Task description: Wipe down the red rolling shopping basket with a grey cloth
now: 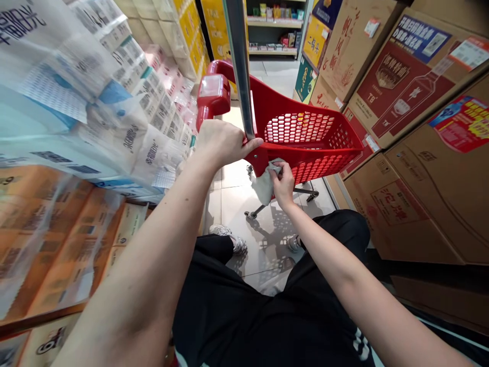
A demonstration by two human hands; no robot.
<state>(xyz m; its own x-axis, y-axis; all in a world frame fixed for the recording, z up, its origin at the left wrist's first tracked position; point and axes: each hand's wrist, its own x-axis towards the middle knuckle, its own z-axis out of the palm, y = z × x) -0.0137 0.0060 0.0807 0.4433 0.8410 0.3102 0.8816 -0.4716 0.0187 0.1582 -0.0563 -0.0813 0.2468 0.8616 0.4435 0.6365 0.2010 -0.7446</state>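
Note:
A red plastic shopping cart (305, 127) with honeycomb holes in its sides stands in front of me, tilted in view. My left hand (221, 141) is closed round the cart's red handle (204, 113), its thumb lying across the foot of a metal pole (240, 71). Pinched in the fingers of my right hand (283, 184) is a whitish cloth (263, 188), which lies against the red frame at the cart's near side. Part of the cloth hangs below the fingers. My left fingertips are hidden under the hand.
Wrapped packs of tissue paper (114, 97) are stacked on the left, above orange packs (57, 239). Tall cardboard boxes (420, 193) line the right side. A shelf (273, 23) with small goods stands ahead. Cart casters (251, 214) rest on the tiled floor (229, 204) near my shoes.

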